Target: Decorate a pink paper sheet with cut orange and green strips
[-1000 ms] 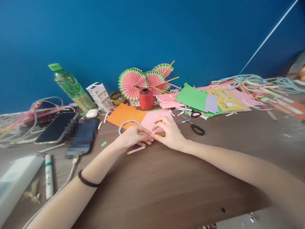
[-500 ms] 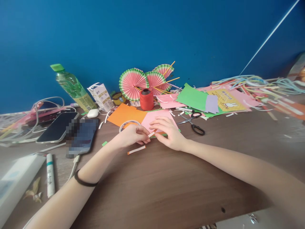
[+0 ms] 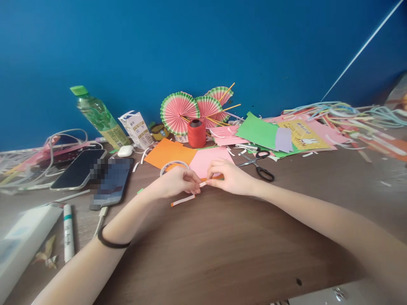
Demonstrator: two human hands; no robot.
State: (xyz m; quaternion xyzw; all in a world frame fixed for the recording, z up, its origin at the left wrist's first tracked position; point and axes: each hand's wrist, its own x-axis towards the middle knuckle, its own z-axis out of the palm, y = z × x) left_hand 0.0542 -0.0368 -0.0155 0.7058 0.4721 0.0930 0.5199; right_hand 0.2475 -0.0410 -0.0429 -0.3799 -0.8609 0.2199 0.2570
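Left hand (image 3: 176, 183): pinches a small white strip (image 3: 202, 184) just above the table (image 3: 222, 245).
Right hand (image 3: 230, 176): fingertips pinch the strip's other end.
Risk: a hard pull may tear it.
Behind: pink paper (image 3: 206, 159), scissors (image 3: 258, 163).

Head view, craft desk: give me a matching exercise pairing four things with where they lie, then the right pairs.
Things:
1. scissors
2. red thread spool
3. glue stick
4. small paper strip

Places:
A. pinched between the fingertips of the left hand and the right hand
B. in front of the paper fans, by the blue wall
C. on the desk just right of the right hand, beside the green paper
D. near the left edge, left of the charging cable

Pairs: 1-C, 2-B, 3-D, 4-A
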